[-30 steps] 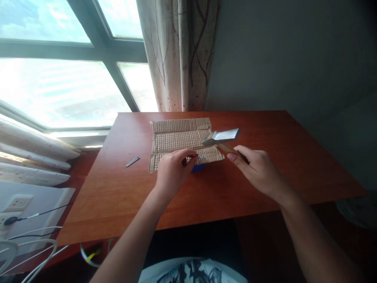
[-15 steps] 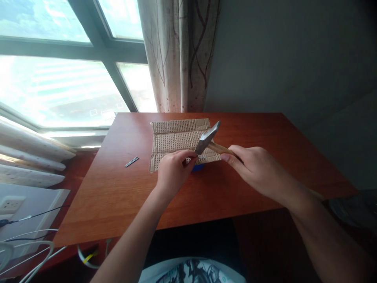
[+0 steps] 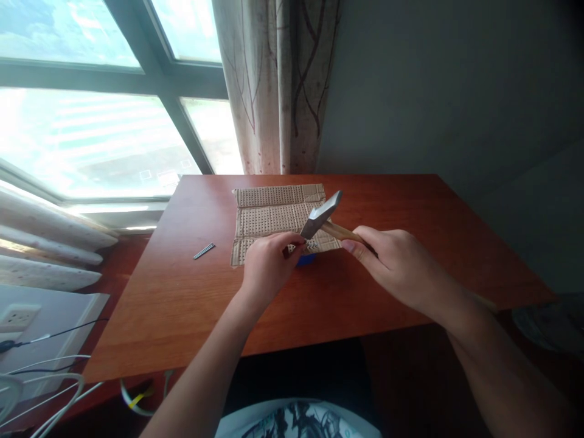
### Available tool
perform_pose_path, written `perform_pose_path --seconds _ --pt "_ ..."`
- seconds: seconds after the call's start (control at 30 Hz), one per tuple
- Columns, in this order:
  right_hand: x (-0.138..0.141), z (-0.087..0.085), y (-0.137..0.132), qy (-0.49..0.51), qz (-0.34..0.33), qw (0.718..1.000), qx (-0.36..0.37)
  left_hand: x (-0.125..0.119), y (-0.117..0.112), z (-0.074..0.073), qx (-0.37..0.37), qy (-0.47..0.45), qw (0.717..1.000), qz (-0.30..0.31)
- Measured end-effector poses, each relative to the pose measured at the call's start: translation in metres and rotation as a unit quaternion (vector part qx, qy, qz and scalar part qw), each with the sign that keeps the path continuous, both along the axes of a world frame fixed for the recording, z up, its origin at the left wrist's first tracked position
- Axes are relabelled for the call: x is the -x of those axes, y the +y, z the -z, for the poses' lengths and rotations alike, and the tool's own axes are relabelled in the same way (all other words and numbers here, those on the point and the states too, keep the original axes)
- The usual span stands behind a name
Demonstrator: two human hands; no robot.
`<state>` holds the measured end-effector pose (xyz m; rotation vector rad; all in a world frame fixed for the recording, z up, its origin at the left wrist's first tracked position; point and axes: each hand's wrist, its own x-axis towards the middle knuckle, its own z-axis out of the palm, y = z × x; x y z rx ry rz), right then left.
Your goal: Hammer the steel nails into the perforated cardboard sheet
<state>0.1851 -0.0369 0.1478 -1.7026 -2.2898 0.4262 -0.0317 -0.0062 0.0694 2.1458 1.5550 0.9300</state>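
Left hand (image 3: 269, 257): thumb and forefinger pressed together; whether anything is pinched cannot be told. Right hand (image 3: 390, 258): closed around the handle of the hammer (image 3: 322, 214), its head at the left fingertips. Nearby: blue item (image 3: 305, 260), partly hidden; perforated cardboard (image 3: 274, 216) on the table (image 3: 387, 198). Status: work appears underway; thin metal rods (image 3: 204, 251), lying apart, seem unused

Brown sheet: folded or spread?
Spread. The brown sheet lies opened out over the table, dotted surface facing up, creases running across it.

The hammer (image 3: 320, 216) is silver and tan, the cardboard (image 3: 274, 217) dotted brown.
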Motion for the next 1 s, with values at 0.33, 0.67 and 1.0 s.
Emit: perform_pose_path --seconds 0.33,0.67,1.0 --pt "0.002 0.008 0.003 -0.009 0.002 1.000 0.008 0.002 0.000 -0.001 0.010 0.038 0.999 0.020" --pt "-0.003 0.005 0.000 0.038 0.003 0.999 0.000 0.008 -0.013 -0.007 -0.050 0.144 0.988 -0.006" --pt "0.006 0.016 0.000 0.009 0.000 1.000 0.010 0.011 -0.009 -0.006 -0.022 0.126 0.992 0.010"
